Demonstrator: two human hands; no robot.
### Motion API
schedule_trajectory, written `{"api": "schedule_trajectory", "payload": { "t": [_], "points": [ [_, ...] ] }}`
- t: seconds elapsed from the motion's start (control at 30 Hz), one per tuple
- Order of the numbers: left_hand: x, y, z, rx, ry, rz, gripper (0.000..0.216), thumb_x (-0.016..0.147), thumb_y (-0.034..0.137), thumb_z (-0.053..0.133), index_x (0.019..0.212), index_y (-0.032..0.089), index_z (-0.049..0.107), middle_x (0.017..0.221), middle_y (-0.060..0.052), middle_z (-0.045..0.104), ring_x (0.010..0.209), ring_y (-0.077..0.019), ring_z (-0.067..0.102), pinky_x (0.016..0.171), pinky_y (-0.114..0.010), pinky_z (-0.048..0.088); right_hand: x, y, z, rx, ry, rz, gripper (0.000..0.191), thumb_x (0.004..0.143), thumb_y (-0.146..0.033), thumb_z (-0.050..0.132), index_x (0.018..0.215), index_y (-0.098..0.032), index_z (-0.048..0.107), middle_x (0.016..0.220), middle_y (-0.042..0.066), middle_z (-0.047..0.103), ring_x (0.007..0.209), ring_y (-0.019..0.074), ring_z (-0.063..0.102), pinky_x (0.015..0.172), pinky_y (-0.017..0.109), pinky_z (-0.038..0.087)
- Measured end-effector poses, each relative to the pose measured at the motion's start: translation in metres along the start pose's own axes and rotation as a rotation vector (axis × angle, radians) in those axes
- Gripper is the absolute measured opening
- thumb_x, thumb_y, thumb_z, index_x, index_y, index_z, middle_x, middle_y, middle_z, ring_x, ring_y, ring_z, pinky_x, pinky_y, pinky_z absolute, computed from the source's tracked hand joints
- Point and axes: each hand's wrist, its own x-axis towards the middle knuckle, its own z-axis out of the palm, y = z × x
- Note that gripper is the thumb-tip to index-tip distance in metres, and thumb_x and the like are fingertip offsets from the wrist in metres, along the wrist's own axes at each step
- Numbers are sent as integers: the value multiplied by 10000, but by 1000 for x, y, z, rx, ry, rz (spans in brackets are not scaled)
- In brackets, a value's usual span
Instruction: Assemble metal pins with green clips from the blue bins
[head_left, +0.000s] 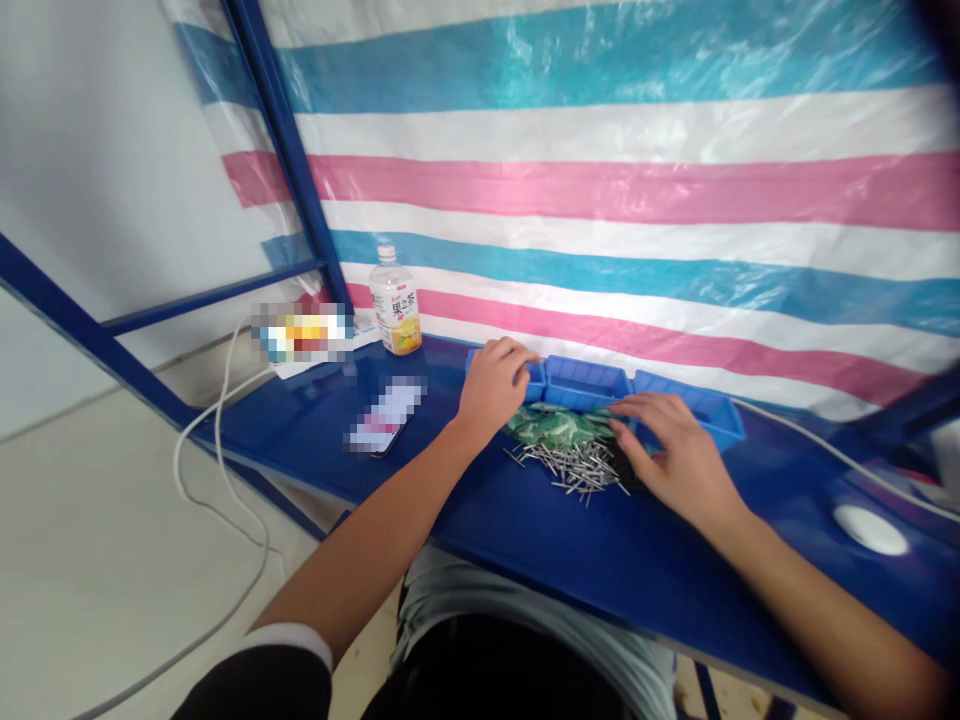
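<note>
My left hand (495, 385) is over the leftmost blue bin (535, 380), its fingers bent across the rim and the thumb apart from them. I see nothing held in it. To the right, my right hand (679, 455) reaches over the pile, with thumb and fingers apart and the tips at the green translucent pieces (555, 425). In front of these lies a heap of thin metal pins (581, 468). Some small black pieces (624, 462) are partly hidden beneath my right hand. Behind the heaps stand the middle blue bin (587, 380) and the right blue bin (701, 408).
A drink bottle (397, 305) stands at the back left, near a blurred-out packet (304, 335). The phone (386, 415) lies on the blue table (480, 510). At right are a white round object (870, 528) and a white cable (840, 455). Striped sheeting (600, 190) hangs behind.
</note>
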Motion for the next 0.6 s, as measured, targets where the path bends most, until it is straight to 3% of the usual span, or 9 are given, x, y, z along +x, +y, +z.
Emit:
{"api": "schedule_trajectory", "payload": {
  "t": [0.17, 0.27, 0.43, 0.6],
  "points": [
    [-5, -11, 7, 207, -244, -115, 255, 973, 172, 568, 1087, 205, 794, 1084, -79, 780, 1052, -263, 691, 1052, -494, 483, -2, 12, 5, -82, -105, -71, 111, 1035, -311, 647, 1050, -260, 745, 991, 73, 786, 996, 320, 663, 890, 501, 580],
    [-7, -6, 11, 221, -319, -122, 270, 1011, 222, 543, 1132, 204, 785, 1097, -78, 783, 1050, -256, 708, 1047, -486, 492, -3, 16, 6, -110, -95, -89, 128, 1047, -264, 618, 1080, -240, 740, 1023, 87, 787, 1010, 316, 661, 888, 485, 588],
    [-8, 2, 11, 170, -277, -63, 264, 1038, 274, 568, 1208, 200, 756, 1255, -95, 745, 1195, -280, 672, 1084, -497, 503, -5, 20, 6, -170, -59, -72, 173, 1060, -228, 574, 1156, -218, 718, 1073, 112, 763, 997, 309, 704, 904, 467, 599],
    [-8, 6, 18, -33, -171, 139, 232, 1050, 254, 581, 1216, 193, 731, 1247, -98, 735, 1272, -260, 626, 1147, -476, 508, -6, 19, 5, -178, -58, -29, 207, 1073, -245, 546, 1219, -231, 692, 1131, 109, 757, 1001, 291, 754, 851, 413, 612]
  ]
}}
